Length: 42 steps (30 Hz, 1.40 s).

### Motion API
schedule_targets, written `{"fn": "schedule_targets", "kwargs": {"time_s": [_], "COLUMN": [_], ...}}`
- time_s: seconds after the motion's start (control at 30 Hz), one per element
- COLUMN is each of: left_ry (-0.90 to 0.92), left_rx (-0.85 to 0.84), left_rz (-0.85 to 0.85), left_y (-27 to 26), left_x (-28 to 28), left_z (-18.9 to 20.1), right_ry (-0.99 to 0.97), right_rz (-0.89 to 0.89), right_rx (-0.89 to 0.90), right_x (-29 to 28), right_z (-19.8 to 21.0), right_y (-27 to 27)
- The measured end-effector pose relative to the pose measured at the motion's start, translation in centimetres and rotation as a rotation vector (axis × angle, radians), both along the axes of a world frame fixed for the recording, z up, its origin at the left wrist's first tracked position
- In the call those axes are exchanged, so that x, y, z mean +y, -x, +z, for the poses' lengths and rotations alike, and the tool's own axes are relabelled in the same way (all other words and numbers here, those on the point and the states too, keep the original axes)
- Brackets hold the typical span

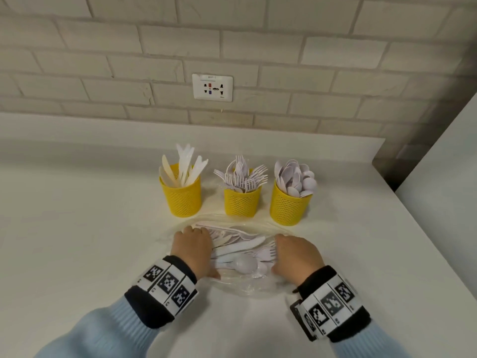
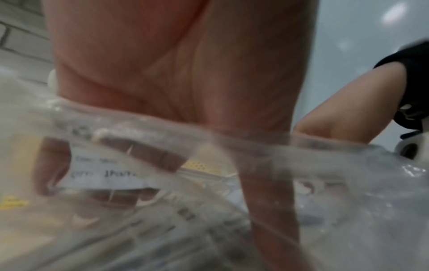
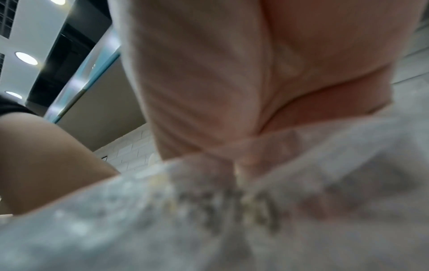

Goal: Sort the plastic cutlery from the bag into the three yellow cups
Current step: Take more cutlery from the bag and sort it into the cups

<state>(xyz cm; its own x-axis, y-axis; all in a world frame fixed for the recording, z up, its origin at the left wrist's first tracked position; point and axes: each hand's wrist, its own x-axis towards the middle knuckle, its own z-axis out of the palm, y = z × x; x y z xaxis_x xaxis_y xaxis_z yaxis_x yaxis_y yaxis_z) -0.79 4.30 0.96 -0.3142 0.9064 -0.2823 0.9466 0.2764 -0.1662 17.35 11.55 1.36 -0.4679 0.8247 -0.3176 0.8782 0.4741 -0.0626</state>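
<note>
bag (image 1: 240, 282) of cutlery held by left hand (image 1: 192, 248) and right hand (image 1: 296, 257).

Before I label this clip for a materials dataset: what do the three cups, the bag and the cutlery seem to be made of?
Yellow cups: probably matte moulded plastic, though coated metal mesh is possible; the walls are a perforated grid.
Bag: thin clear plastic film, glossy and wrinkled; the cutlery shows through it.
Cutlery: white, lightly glossy plastic; the knives look thin and slightly translucent.
</note>
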Motion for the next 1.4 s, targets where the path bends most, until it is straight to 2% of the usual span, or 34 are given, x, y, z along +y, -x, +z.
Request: {"fn": "schedule_targets", "kwargs": {"time_s": [0.23,0.37,0.53,0.6,0.73,0.9,1.07,1.27,1.4], "left_ry": [0.002,-0.130,-0.093,-0.078,-0.026,-0.036,0.053,0.104,0.151], "left_rx": [-0.165,-0.148,0.068,0.087,0.030,-0.141,-0.148,-0.242,-0.302], "left_rz": [-0.085,-0.132,-0.221,-0.235,-0.196,-0.175,-0.094,-0.228,-0.207], "left_y": [0.3,0.5,1.0,1.1,1.5,1.9,1.4,0.9,1.0], "left_x": [0.2,0.6,1.1,1.0,0.7,0.5,1.2,1.6,1.7], "left_z": [0.3,1.0,0.1,-0.3,-0.5,-0.9,-1.0,-0.9,-1.2], "right_ry": [0.026,-0.049,0.041,0.050,0.058,0.043,0.070,0.094,0.051], "right_rz": [-0.026,-0.142,-0.064,-0.052,-0.049,-0.050,0.020,0.008,-0.012], "right_rx": [0.135,0.268,0.100,0.088,0.096,0.061,0.134,0.319,0.055], "right_x": [0.2,0.7,0.7,0.7,0.3,-0.2,-0.5,-0.8,-0.6], "right_z": [-0.8,-0.4,-0.5,-0.8,-1.1,-1.7,-1.5,-1.3,-0.8], "right_y": [0.8,0.8,1.4,1.5,1.4,0.9,1.7,1.4,0.7]}}
